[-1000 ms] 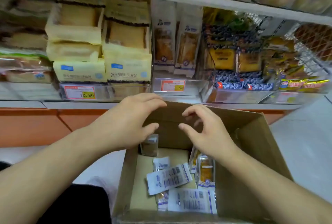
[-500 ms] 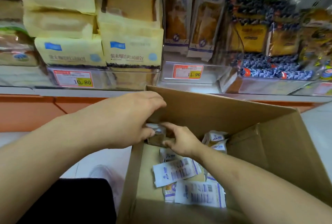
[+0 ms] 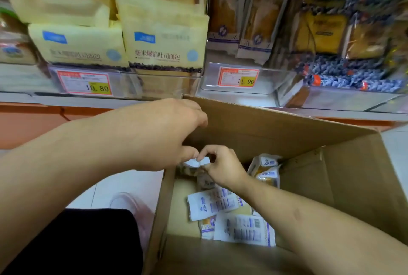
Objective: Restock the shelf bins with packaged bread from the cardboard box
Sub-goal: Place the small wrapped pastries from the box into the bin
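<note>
Both our hands meet inside the cardboard box (image 3: 287, 133): our left hand (image 3: 163, 133) and right hand (image 3: 223, 166) pinch one bread packet (image 3: 196, 162) with curled fingers, below the shelf bins (image 3: 234, 78).

Likely a shop, price tags (image 3: 87, 84), stocked bread shelf (image 3: 287, 103)

Bread packets in an open box below stocked shelf bins

The open brown cardboard box (image 3: 276, 133) stood on the floor just before the shelf, holding several white-labelled clear bread packets (image 3: 213, 205): some lay flat on its bottom, two leaned upright at the far side. One small packet (image 3: 196, 162) stood at the far left corner. Clear plastic shelf bins (image 3: 234, 85) above held upright bread packs.
</note>
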Demonstrator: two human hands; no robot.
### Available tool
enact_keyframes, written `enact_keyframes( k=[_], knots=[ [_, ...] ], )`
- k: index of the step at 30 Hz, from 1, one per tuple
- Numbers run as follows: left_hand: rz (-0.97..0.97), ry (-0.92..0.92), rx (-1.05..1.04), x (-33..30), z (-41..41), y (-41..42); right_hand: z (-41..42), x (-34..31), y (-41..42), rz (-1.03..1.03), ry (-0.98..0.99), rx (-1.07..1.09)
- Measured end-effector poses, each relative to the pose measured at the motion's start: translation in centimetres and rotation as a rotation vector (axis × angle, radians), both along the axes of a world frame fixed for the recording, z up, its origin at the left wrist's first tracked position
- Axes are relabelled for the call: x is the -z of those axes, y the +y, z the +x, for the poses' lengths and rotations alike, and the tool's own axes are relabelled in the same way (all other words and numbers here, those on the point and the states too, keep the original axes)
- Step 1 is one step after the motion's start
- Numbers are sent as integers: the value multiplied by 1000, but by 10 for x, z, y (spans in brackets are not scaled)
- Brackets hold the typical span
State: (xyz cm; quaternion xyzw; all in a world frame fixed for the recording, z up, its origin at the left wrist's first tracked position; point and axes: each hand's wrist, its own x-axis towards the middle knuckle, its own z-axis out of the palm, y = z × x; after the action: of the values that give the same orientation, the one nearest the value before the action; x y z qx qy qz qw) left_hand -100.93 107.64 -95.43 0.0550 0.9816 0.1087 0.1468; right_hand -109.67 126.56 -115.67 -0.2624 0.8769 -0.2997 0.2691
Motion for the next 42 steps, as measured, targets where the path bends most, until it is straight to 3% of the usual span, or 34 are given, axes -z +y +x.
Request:
enact_keyframes(
  k=[6,15,23,31,35,42],
  knots=[
    [-56,62,-15,-22,2,16,-3,-105,30,-191,-108,48],
    [316,94,-129,-47,3,61,8,-244,92,-522,-81,103],
    [524,381,-245,-52,-4,87,2,-263,113,-694,121,191],
    [618,789,-272,-110,-38,88,-23,-268,148,-655,242,259],
    [538,747,-340,-99,-81,89,-32,-271,157,-593,267,241],
    [607,646,-605,-47,-158,73,-41,-265,167,-526,256,248]
  ],
)
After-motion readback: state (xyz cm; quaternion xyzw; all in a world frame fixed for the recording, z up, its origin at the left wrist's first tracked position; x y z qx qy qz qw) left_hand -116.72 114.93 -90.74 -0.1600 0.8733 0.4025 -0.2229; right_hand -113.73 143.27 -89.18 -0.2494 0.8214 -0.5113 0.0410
